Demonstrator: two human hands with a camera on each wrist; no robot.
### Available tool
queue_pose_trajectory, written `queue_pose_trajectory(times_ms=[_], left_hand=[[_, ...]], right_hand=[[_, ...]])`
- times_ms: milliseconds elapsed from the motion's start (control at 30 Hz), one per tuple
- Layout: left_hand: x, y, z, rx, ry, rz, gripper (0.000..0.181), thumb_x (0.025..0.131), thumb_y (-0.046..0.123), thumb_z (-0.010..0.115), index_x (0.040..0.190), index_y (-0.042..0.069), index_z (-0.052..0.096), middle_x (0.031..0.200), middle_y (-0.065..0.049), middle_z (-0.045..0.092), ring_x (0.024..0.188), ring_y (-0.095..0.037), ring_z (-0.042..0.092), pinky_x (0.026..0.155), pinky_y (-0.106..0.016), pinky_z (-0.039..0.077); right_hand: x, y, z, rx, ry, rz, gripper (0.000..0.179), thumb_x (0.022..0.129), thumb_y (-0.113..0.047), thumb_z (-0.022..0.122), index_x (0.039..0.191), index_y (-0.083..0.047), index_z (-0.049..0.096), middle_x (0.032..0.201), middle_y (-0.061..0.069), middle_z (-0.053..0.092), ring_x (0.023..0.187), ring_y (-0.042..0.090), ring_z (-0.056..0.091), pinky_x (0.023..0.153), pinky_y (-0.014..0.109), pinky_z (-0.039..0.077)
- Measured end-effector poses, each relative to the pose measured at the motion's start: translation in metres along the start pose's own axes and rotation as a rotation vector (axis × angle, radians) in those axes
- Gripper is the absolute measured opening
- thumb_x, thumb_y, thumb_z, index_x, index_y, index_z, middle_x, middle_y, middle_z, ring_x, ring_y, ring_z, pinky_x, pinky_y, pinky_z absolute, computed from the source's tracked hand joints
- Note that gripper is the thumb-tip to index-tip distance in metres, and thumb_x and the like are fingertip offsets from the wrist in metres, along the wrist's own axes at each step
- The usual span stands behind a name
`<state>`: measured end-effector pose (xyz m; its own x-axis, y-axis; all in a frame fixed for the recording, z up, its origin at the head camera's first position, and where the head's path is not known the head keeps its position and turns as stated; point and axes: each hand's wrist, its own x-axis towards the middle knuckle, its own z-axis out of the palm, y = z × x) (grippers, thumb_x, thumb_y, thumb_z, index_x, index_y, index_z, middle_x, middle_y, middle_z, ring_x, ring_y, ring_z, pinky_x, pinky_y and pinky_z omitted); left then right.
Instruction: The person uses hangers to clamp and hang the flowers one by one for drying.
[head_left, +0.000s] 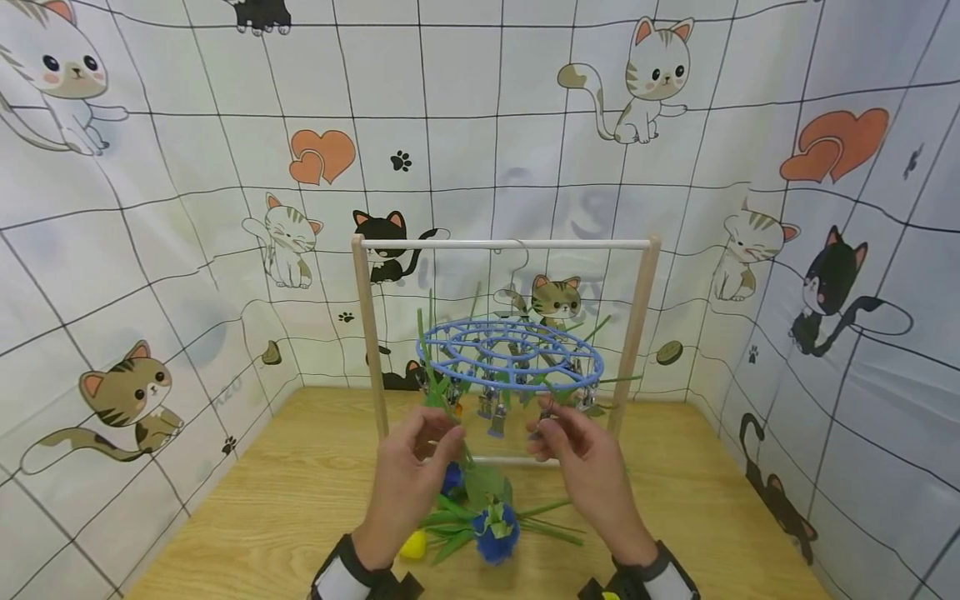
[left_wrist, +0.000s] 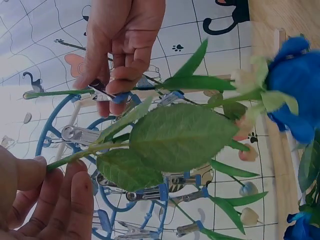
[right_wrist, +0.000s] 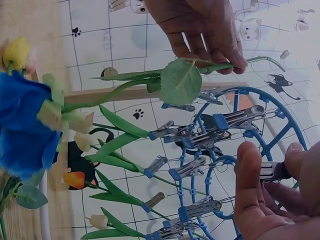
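Note:
My left hand [head_left: 420,454] pinches the stem of a blue artificial rose [head_left: 497,533] between thumb and fingertips. Its bloom hangs downward, with broad green leaves [left_wrist: 182,132] along the stem. My right hand [head_left: 588,458] pinches a metal clip with blue tips [right_wrist: 272,171] between thumb and fingers. That clip hangs from a round blue clip hanger [head_left: 510,386], level with both hands. Other clips [right_wrist: 187,168] on it grip upside-down artificial tulips, including an orange tulip [right_wrist: 74,180] and a white tulip [right_wrist: 97,221].
The hanger hooks over the white rod [head_left: 442,244] of a wooden-post stand [head_left: 367,333]. Beneath lie another blue flower [head_left: 452,481], a yellow flower [head_left: 413,546] and green stems [head_left: 551,532] on the wood-grain table [head_left: 262,492]. Cat-print sheets [head_left: 465,75] enclose the back and sides.

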<state>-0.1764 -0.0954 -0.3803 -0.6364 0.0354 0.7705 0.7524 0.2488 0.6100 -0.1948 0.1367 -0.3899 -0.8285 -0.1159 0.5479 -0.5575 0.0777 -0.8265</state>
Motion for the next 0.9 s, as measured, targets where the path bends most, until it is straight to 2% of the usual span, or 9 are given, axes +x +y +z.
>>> queue_pose_trajectory(times_ms=[200, 433, 633, 900], left_hand=[[0.002, 0.003, 0.009, -0.044, -0.025, 0.025, 0.013, 0.093, -0.004, 0.068, 0.102, 0.001, 0.060, 0.090, -0.014, 0.067, 0.074, -0.028, 0.070, 0.062, -0.039, 0.061], [0.006, 0.005, 0.021, -0.088, -0.050, 0.078, 0.014, 0.091, -0.007, 0.069, 0.100, 0.001, 0.060, 0.090, -0.013, 0.066, 0.074, -0.027, 0.068, 0.061, -0.040, 0.060], [0.007, 0.006, 0.029, -0.083, -0.042, 0.082, 0.015, 0.090, -0.007, 0.071, 0.096, 0.003, 0.062, 0.090, -0.011, 0.067, 0.079, -0.027, 0.068, 0.063, -0.039, 0.060], [0.007, 0.005, 0.036, -0.143, -0.050, 0.078, 0.014, 0.090, -0.007, 0.070, 0.097, 0.002, 0.062, 0.092, -0.012, 0.067, 0.076, -0.029, 0.069, 0.061, -0.036, 0.060]], right_hand=[[0.005, 0.017, -0.005, 0.071, -0.037, -0.018, 0.028, 0.106, -0.016, 0.056, 0.133, -0.010, 0.059, 0.107, 0.012, 0.070, 0.087, 0.032, 0.069, 0.073, 0.042, 0.060], [0.010, 0.024, -0.007, -0.009, 0.042, 0.042, 0.027, 0.100, -0.032, 0.065, 0.120, -0.015, 0.069, 0.111, 0.004, 0.070, 0.082, 0.026, 0.068, 0.070, 0.036, 0.060], [0.012, 0.021, -0.010, 0.018, 0.054, 0.098, 0.031, 0.096, -0.033, 0.070, 0.117, -0.009, 0.071, 0.106, 0.009, 0.071, 0.083, 0.028, 0.070, 0.076, 0.038, 0.060], [0.013, 0.024, -0.014, 0.026, 0.085, 0.036, 0.021, 0.096, -0.024, 0.071, 0.113, -0.011, 0.074, 0.106, 0.007, 0.073, 0.078, 0.028, 0.071, 0.071, 0.038, 0.060]])
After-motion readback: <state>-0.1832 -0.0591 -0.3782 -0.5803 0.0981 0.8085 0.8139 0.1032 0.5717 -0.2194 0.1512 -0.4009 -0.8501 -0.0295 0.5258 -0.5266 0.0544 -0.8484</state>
